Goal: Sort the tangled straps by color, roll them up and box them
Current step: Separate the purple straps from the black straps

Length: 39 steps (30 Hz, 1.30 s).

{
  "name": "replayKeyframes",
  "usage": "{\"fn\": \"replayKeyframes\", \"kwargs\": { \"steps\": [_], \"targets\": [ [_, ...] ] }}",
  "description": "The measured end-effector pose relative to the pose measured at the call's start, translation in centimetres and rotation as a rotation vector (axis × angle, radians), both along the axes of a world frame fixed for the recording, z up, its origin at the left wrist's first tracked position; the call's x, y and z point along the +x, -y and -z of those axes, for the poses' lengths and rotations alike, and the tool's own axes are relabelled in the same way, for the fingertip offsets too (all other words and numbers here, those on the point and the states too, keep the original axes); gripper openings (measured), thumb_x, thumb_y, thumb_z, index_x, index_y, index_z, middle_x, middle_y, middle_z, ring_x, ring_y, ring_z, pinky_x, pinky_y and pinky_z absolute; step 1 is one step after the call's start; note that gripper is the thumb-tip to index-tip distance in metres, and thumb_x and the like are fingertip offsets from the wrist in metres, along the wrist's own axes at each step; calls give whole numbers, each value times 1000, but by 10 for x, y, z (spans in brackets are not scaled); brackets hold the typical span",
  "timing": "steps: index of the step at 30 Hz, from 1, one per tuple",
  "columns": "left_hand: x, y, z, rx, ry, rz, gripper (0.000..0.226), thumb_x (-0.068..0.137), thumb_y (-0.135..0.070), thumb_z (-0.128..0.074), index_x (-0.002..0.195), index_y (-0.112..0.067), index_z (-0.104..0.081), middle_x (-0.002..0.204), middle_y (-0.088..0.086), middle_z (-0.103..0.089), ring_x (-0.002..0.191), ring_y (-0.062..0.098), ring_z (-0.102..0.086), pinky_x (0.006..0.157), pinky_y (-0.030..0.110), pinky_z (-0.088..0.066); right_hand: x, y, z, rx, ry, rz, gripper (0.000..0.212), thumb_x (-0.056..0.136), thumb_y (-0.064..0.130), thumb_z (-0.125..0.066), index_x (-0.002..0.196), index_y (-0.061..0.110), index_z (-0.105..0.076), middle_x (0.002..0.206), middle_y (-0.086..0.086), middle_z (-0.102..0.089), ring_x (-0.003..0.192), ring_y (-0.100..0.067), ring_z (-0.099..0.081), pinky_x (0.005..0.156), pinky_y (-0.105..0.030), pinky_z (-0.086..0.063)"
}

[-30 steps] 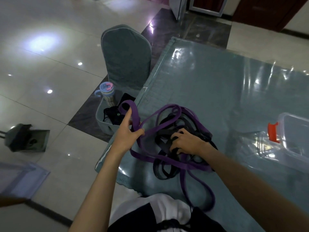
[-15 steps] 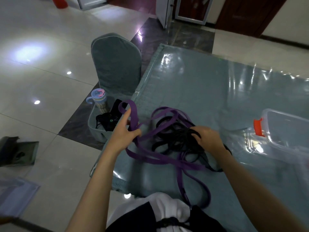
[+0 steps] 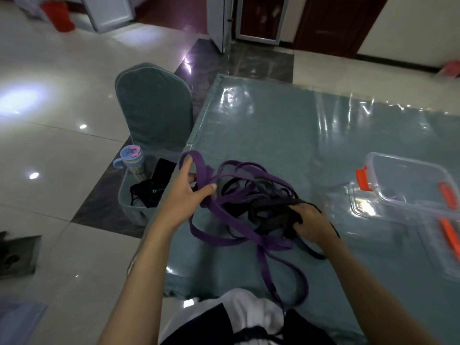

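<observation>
Straps: purple strap [image 3: 239, 241] and black straps [image 3: 268, 215] lying tangled on worktop [image 3: 286, 125] between both hands | clear box [image 3: 408, 185] sitting right of right hand [image 3: 311, 222], holding no straps | left hand [image 3: 185, 195] fingers pinching purple loop | right fingers gripping black straps

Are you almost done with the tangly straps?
Not yet. Nothing is sorted: the purple straps and black straps are one tangle. The left hand holds a purple loop; the right hand grips black ones. Rolling remains, and the clear box looks empty.
</observation>
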<state>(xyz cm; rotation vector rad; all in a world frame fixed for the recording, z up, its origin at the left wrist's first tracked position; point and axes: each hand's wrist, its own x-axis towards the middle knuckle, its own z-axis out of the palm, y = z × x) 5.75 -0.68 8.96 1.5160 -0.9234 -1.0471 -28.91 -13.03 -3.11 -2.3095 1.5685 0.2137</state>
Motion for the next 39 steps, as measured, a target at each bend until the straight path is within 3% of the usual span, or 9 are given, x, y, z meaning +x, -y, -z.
{"fn": "replayKeyframes", "kwargs": {
  "steps": [4,7,11,15,18,22,28,35,39],
  "targets": [
    [-14,2,-6,21,61,26,51,98,-8,-72,136,-27,-43,116,-9,-68,121,21,-67,99,45,-60,3,-24,-7,-516,341,98,32,77,-3,-61,99,12,-78,97,-8,-76,93,-39,-72,100,-60,-45],
    [-19,3,-10,-5,112,32,41,100,-9,-69,130,-28,-47,117,-9,-69,116,4,-65,96,38,-61,21,-32,-15,-515,577,35,27,88,18,-73,114,14,-73,106,-7,-70,101,-37,-67,89,-55,-55],
    [-24,7,-22,-50,181,108,44,102,-12,-67,136,-33,-49,107,-5,-75,98,4,-73,76,17,-59,64,-33,-34,-10,593,-181,134,65,82,-81,167,39,-6,175,9,-13,162,-16,-13,128,-42,-15],
    [-27,10,-39,-113,276,179,44,101,-14,-68,135,-38,-53,108,-17,-73,103,0,-70,85,22,-60,110,-28,-40,21,502,-230,150,61,83,-79,159,45,27,176,14,7,163,-13,1,129,-55,-5],
    [-21,9,-49,-155,287,185,45,99,-13,-68,135,-38,-56,108,-22,-72,103,-5,-68,82,18,-59,120,-18,-42,100,695,-77,115,72,62,-88,164,39,-23,159,8,-46,146,-14,-43,124,-44,-33],
    [-4,10,-58,-189,350,148,47,99,-15,-68,139,-37,-58,120,-12,-73,112,0,-67,96,20,-54,119,-7,-45,210,915,-30,19,81,33,-92,79,39,-74,83,14,-72,78,-5,-66,81,-28,-54],
    [12,13,-59,-187,318,36,44,97,-21,-68,131,-48,-58,113,-21,-74,111,1,-68,106,41,-54,122,11,-75,87,1146,171,19,79,31,-87,75,37,-70,69,16,-70,65,2,-61,67,-17,-53],
    [17,18,-25,-24,330,196,54,97,-7,-68,119,-55,-56,105,-20,-74,98,-16,-65,81,3,-48,91,-11,-40,337,781,48,45,75,33,-95,107,30,-65,82,1,-74,71,-9,-61,75,-29,-57],
    [12,15,27,210,358,371,51,99,-7,-66,141,-34,-56,115,-5,-67,98,8,-66,83,24,-55,72,-31,-8,438,649,-80,28,83,28,-90,103,19,-72,75,14,-64,64,-6,-52,66,-26,-48]
  ]
}}
